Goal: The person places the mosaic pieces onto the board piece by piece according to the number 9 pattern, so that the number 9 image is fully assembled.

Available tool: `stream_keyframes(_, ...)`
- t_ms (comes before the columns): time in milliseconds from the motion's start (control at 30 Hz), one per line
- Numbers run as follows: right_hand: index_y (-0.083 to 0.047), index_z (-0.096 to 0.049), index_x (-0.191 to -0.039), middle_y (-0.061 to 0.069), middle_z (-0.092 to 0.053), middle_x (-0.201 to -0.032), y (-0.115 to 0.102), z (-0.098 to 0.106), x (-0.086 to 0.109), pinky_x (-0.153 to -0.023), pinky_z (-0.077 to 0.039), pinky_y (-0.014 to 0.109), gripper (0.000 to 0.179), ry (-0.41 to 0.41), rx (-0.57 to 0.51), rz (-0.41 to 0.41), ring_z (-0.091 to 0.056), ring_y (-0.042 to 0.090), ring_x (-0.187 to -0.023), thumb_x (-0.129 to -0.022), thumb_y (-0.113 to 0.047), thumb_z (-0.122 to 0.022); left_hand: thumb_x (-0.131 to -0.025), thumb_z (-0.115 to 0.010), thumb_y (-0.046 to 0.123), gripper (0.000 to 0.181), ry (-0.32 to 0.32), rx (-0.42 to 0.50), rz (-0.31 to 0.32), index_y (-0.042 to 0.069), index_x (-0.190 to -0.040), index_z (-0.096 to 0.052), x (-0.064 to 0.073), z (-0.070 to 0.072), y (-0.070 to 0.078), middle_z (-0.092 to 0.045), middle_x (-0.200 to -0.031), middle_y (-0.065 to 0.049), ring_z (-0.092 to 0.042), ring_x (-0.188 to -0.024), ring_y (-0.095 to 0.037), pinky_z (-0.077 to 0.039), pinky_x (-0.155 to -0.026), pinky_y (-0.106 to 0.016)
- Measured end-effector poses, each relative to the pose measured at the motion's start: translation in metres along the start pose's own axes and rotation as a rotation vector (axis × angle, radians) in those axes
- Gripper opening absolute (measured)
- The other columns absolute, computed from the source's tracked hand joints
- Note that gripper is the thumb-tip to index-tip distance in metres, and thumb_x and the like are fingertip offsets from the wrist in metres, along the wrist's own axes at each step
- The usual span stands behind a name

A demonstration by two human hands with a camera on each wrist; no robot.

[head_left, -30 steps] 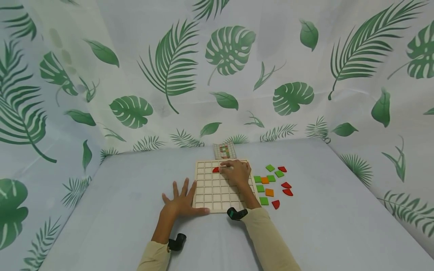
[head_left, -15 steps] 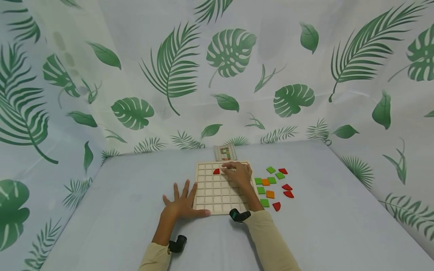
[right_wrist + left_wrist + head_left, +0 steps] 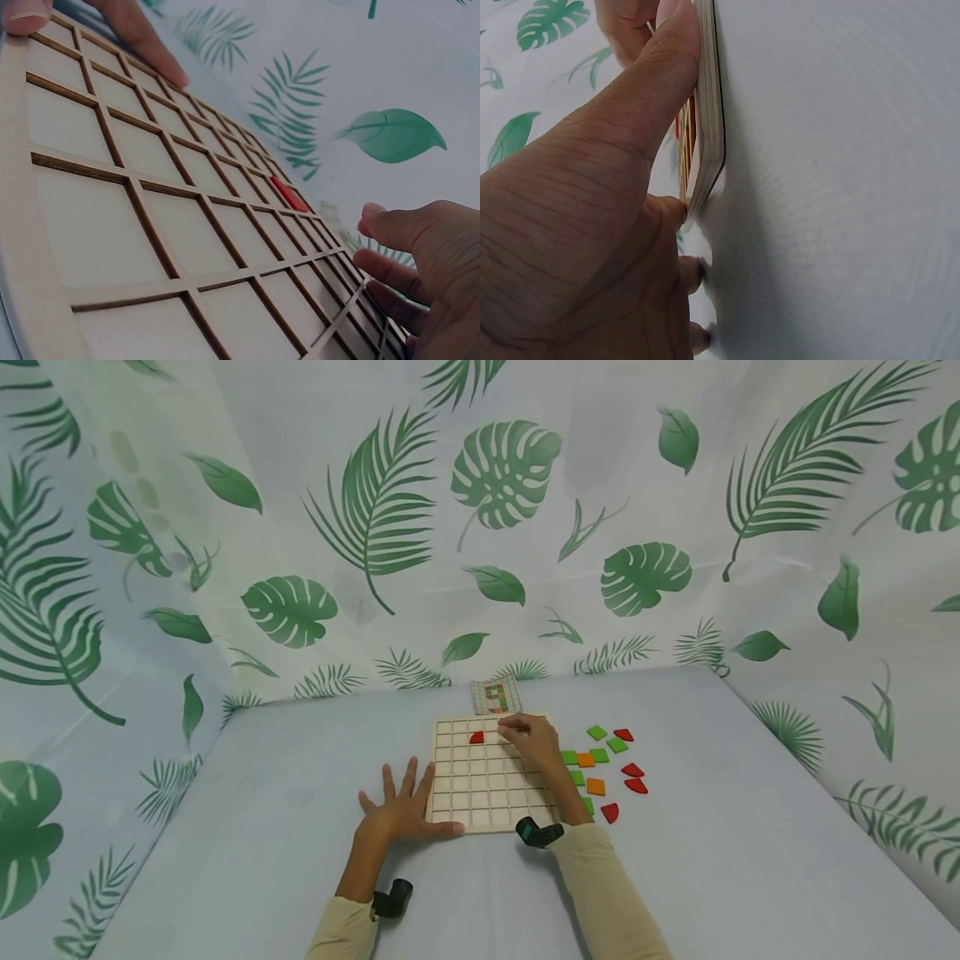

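A square wooden grid board [image 3: 462, 790] lies on the table, with one red quarter-circle tile [image 3: 477, 737] in a cell of its second row from the back. My left hand [image 3: 397, 814] is spread flat at the board's left front corner. Its thumb [image 3: 667, 64] rests along the front edge, seen closely in the left wrist view. Over the back right part of the board is my right hand [image 3: 534, 742], just right of the red tile. In the right wrist view its loosely bent fingers [image 3: 397, 274] hold nothing and stand apart from the tile.
Right of the board lie several green square tiles [image 3: 597, 732], two orange square tiles [image 3: 596, 787] and several red quarter-circle tiles [image 3: 611, 812]. A card with a printed coloured grid pattern [image 3: 496, 695] sits behind the board. Leaf-printed cloth [image 3: 420, 635] hangs around the table.
My right hand has moved a little to the right, away from the red quarter-circle tile, which stays in its cell. The left hand holds its place at the board's corner.
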State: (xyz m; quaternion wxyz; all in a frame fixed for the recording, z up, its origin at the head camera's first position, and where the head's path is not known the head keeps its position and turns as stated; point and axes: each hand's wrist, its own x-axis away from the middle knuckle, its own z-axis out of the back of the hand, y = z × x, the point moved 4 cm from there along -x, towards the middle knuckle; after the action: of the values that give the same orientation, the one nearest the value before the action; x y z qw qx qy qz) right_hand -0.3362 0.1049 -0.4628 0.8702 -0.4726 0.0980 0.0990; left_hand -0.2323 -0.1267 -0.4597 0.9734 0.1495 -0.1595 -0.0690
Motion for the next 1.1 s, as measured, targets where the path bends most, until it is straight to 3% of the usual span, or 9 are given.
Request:
stream_keyframes(200,-0.005,-0.073,-0.108,0.014,-0.073,-0.104,-0.001,0.005,0.001,-0.082,-0.054,0.044,0.022,-0.012,-0.011,0.019,-0.068,0.029,-0.095,-0.095,-0.02,-0.065,-0.073,-0.063,0.078,0.114,0.005,0.01,-0.007,0.02,-0.159,-0.014,0.0,0.0,-0.001,-0.003,-0.165,-0.015,0.006,-0.147,-0.052,-0.009,-0.1,-0.083)
stream_keyframes(533,-0.002,-0.071,-0.111,0.017,-0.072,-0.109,0.0,0.018,0.001,-0.093,-0.052,0.05,0.024,-0.018,-0.057,0.01,-0.067,0.034,-0.105,-0.097,-0.019,-0.063,-0.074,-0.062,0.078,0.114,-0.006,0.006,-0.01,0.02,-0.159,-0.013,0.0,0.0,-0.002,-0.002,-0.166,-0.014,0.007,-0.147,-0.052,-0.008,-0.101,-0.083)
stream_keyframes(933,-0.003,-0.069,-0.116,0.018,-0.069,-0.115,0.009,0.039,-0.001,-0.094,-0.05,0.051,0.028,0.001,-0.061,-0.007,-0.061,0.034,-0.114,-0.098,-0.023,-0.061,-0.075,-0.064,0.074,0.111,-0.001,0.015,-0.011,0.019,-0.158,-0.014,0.001,0.001,0.0,-0.003,-0.165,-0.015,0.007,-0.148,-0.051,-0.008,-0.101,-0.083)
stream_keyframes(1100,-0.003,-0.069,-0.115,0.02,-0.068,-0.116,0.012,0.05,0.002,-0.095,-0.047,0.055,0.025,0.048,-0.033,-0.021,-0.059,0.037,-0.116,-0.098,-0.02,-0.062,-0.076,-0.064,0.073,0.111,-0.006,0.016,-0.012,0.019,-0.158,-0.014,0.001,0.001,0.001,-0.002,-0.165,-0.015,0.007,-0.148,-0.051,-0.008,-0.101,-0.083)
